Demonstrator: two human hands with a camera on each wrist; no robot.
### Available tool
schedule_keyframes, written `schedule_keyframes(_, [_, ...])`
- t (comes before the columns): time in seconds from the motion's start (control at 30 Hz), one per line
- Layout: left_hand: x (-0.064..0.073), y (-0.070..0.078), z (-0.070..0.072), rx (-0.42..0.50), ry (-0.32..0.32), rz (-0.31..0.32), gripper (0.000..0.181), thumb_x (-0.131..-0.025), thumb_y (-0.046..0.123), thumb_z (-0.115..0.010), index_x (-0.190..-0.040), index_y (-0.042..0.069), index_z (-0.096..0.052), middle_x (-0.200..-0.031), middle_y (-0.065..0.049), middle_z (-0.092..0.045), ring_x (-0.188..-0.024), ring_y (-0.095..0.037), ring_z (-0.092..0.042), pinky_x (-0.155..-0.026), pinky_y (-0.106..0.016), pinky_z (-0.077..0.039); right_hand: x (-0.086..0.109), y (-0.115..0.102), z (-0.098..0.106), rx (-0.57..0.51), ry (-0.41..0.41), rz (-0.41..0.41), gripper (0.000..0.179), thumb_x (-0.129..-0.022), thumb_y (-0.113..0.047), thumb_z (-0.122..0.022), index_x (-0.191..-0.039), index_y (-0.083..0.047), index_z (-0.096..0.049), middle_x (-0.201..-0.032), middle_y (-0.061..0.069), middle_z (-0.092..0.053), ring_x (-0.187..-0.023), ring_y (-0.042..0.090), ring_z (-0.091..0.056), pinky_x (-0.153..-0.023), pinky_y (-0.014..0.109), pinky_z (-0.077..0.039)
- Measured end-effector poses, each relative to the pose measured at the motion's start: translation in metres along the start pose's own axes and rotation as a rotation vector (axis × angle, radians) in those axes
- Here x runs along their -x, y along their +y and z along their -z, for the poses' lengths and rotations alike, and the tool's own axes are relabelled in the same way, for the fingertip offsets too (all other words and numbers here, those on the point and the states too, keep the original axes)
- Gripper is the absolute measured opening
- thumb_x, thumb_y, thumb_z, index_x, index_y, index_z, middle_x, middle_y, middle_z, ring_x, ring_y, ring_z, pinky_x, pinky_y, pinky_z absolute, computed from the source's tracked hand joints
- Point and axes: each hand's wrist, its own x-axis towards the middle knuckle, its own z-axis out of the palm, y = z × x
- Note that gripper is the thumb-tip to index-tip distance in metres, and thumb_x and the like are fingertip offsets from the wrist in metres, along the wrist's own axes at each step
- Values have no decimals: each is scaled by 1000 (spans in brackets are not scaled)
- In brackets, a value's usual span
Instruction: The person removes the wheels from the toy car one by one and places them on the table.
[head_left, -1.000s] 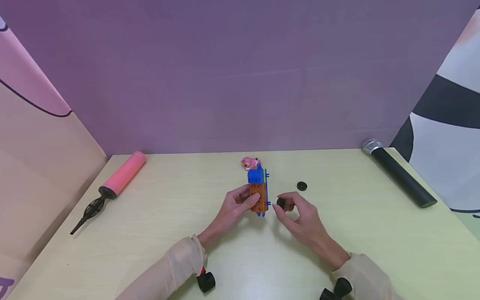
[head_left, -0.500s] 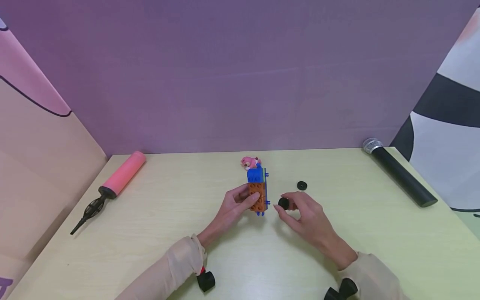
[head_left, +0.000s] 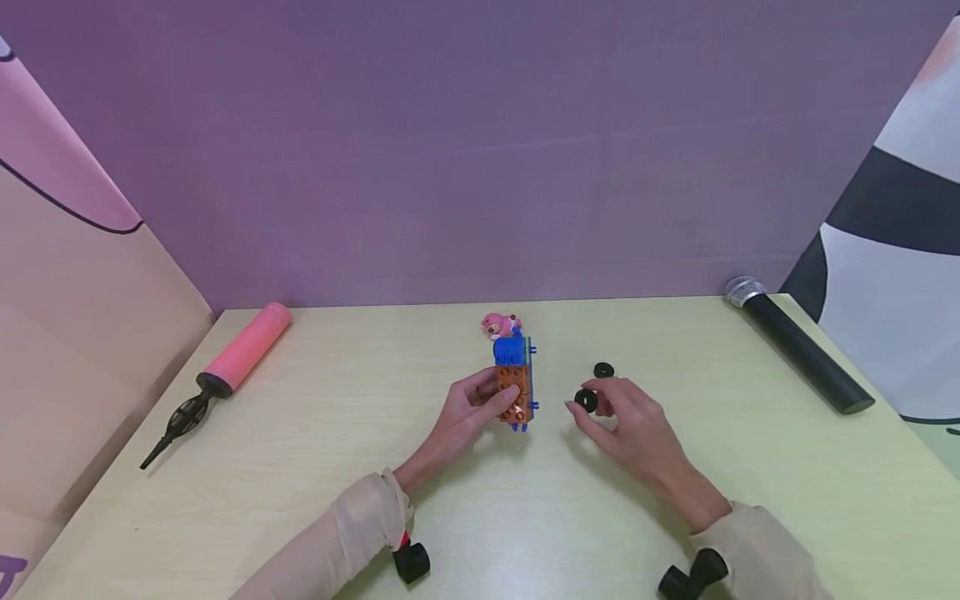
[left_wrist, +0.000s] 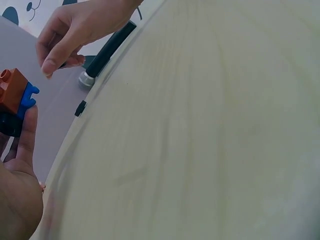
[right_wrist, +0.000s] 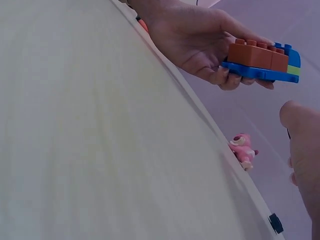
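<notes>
In the head view my left hand [head_left: 467, 417] holds a toy brick truck [head_left: 512, 353] above the table, thumb across its orange bricks. The truck has a blue cab and a blue base; bare axle pegs stick out on its right side. A black wheel [left_wrist: 10, 124] sits under the truck in the left wrist view. Just to the right, my right hand [head_left: 637, 429] pinches a small black toy wheel [head_left: 586, 401] between thumb and fingers, apart from the truck. A second loose wheel [head_left: 603, 370] lies flat on the table behind that hand.
A pink bear figurine [head_left: 498, 325] lies near the table's back edge, behind the truck. At the left is a pink hand pump [head_left: 250, 348] with a black nozzle. A black microphone [head_left: 806, 354] lies along the right side. A purple wall [head_left: 480, 150] rises behind the table.
My right hand has drawn back to the right with the wheel, away from the truck's side, and the wheel's face has turned more into view. The left hand and truck have hardly moved.
</notes>
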Motion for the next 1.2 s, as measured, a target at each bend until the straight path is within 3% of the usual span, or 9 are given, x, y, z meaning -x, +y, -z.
schedule_keyframes(0.43, [-1, -3, 0, 31, -11, -10, 55, -104, 33, -64, -143, -4, -55, -125, -21, -69, -110, -26, -69, -98, -37, -54, 5, 23, 6, 17, 26, -51, 61, -104, -54, -53, -99, 4, -68, -74, 7, -59, -63, 17, -58, -53, 27, -47])
schedule_keyframes(0.53, [-2, -3, -1, 35, -10, -12, 51, -104, 29, -64, -142, -4, -56, -125, -21, -69, -110, -27, -70, -96, -37, -55, 7, 28, 9, 8, 20, -83, 44, -99, -41, -67, -99, 3, -68, -74, 7, -59, -65, 18, -57, -55, 28, -47])
schedule_keyframes(0.63, [-2, -3, -1, 30, -7, -7, 49, -104, 27, -63, -142, -4, -56, -125, -21, -69, -109, -27, -70, -96, -37, -55, 8, 33, 11, 9, 4, -136, 27, -86, -19, -81, -100, 1, -69, -75, 6, -59, -67, 17, -57, -58, 26, -46])
schedule_keyframes(0.73, [-2, -3, -1, 23, -5, -1, 48, -105, 26, -63, -142, -3, -56, -126, -21, -69, -110, -27, -70, -96, -37, -55, 8, 37, 14, 16, -12, -183, 31, -75, -5, -86, -101, 0, -70, -75, 5, -58, -68, 16, -56, -60, 23, -44])
schedule_keyframes(1.03, [-2, -3, 0, 25, 2, 5, 46, -105, 22, -62, -143, -4, -55, -126, -22, -69, -110, -29, -70, -96, -37, -55, 9, 51, 17, 43, -33, -227, 30, -77, -4, -86, -101, 1, -69, -75, 6, -58, -68, 20, -57, -58, 38, -49])
schedule_keyframes(1.2, [-2, -4, 0, 29, 5, -1, 48, -105, 26, -63, -142, -3, -56, -125, -20, -70, -110, -28, -70, -96, -37, -55, 10, 57, 19, 57, -68, -295, 27, -81, -7, -85, -101, 0, -70, -76, 5, -58, -70, 20, -55, -59, 39, -48])
